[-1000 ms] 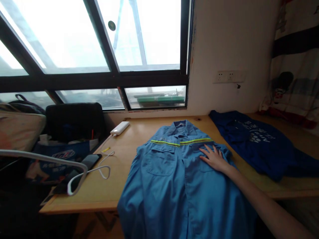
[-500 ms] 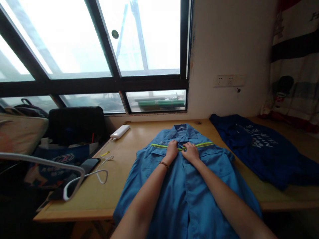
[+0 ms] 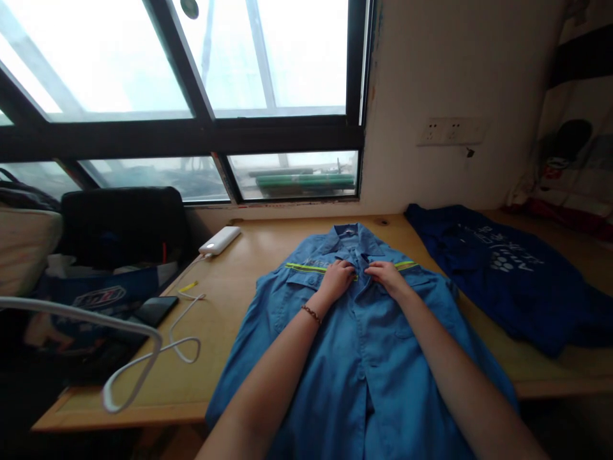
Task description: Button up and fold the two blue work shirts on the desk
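Observation:
A light blue work shirt with a yellow reflective stripe lies face up on a wooden desk, collar toward the window. My left hand, a bead bracelet on its wrist, pinches the left edge of the shirt's front opening just below the collar. My right hand pinches the right edge at the same height. Both hands are closed on the fabric, close together at the stripe.
A dark blue printed garment lies on the desk to the right. A white power bank with a looping white cable and a phone sit on the left. A black bag stands beside the desk.
One second ago only my right hand lay flat on the shirt's right chest. Since then both hands came to the front opening below the collar and stayed there, gripping the fabric.

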The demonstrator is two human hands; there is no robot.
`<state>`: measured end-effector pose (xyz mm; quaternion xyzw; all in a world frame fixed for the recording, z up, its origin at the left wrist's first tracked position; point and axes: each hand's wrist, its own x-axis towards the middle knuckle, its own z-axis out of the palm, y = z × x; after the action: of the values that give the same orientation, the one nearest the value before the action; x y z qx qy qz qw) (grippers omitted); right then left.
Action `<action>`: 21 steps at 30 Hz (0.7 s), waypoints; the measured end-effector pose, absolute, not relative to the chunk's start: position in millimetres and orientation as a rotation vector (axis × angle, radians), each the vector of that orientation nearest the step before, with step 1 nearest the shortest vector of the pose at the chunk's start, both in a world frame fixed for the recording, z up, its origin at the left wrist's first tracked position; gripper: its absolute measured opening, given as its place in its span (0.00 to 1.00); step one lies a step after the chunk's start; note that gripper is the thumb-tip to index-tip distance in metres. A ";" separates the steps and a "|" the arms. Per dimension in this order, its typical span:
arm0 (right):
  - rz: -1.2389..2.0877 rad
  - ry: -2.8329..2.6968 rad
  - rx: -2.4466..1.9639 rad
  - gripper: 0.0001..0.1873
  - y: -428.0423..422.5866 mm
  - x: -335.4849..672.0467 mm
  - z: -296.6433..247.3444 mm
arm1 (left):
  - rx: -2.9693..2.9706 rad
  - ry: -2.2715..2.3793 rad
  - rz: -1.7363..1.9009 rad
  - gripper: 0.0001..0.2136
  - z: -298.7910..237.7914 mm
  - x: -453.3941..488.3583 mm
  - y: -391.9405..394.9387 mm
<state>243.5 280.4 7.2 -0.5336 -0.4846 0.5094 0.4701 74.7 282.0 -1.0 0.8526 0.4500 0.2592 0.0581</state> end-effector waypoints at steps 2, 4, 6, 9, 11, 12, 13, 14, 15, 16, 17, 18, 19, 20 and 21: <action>1.207 -1.312 -1.287 0.07 277.3 239.3 8.9 | 2.521 1.358 0.832 0.08 -0.2 74.2 282.9; 1.166 -1.437 -1.276 0.07 275.9 236.6 9.3 | 2.438 1.355 0.874 0.07 -0.3 72.9 285.4; 1.159 -1.481 -1.292 0.08 275.8 235.8 8.8 | 2.337 1.351 0.912 0.06 -1.4 71.8 288.4; 1.315 -1.353 -1.251 0.07 276.6 236.7 8.5 | 2.170 1.329 1.024 0.04 -4.3 72.7 292.1; 1.493 -1.240 -1.136 0.07 276.3 237.2 9.6 | 2.010 1.307 1.127 0.03 -6.1 75.9 293.0; 1.557 -1.191 -1.073 0.08 275.9 237.2 10.5 | 1.895 1.282 1.159 0.03 -6.5 78.1 292.8; 1.592 -1.150 -1.019 0.10 275.3 237.1 11.4 | 1.762 1.240 1.171 0.04 -6.4 80.5 292.2; 1.603 -1.119 -0.977 0.12 274.6 236.8 12.3 | 1.621 1.182 1.165 0.05 -5.9 82.8 291.2; 1.603 -1.092 -0.945 0.14 274.0 236.5 12.9 | 1.484 1.117 1.147 0.06 -5.0 84.9 289.9; 1.603 -1.065 -0.917 0.15 273.5 236.2 13.4 | 1.361 1.056 1.130 0.07 -3.7 86.5 288.3; 1.598 -1.042 -0.902 0.16 273.2 236.0 13.7 | 1.263 1.004 1.122 0.08 -2.1 87.4 286.7; 1.591 -1.028 -0.902 0.16 273.0 235.9 14.0 | 1.190 0.963 1.124 0.09 -0.5 87.8 285.2; 1.585 -1.015 -0.910 0.16 273.1 236.0 14.3 | 1.135 0.934 1.131 0.11 1.0 87.7 283.8; 1.581 -1.002 -0.920 0.15 273.2 236.2 14.8 | 1.096 0.910 1.140 0.11 2.2 87.2 282.8; 1.579 -0.988 -0.928 0.13 273.3 236.6 15.6 | 1.068 0.889 1.150 0.12 3.0 86.6 282.1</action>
<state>236.6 273.3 15.6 -0.3845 -0.4097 0.6545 0.5059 86.6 282.1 3.0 0.4644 0.3867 0.5000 0.6203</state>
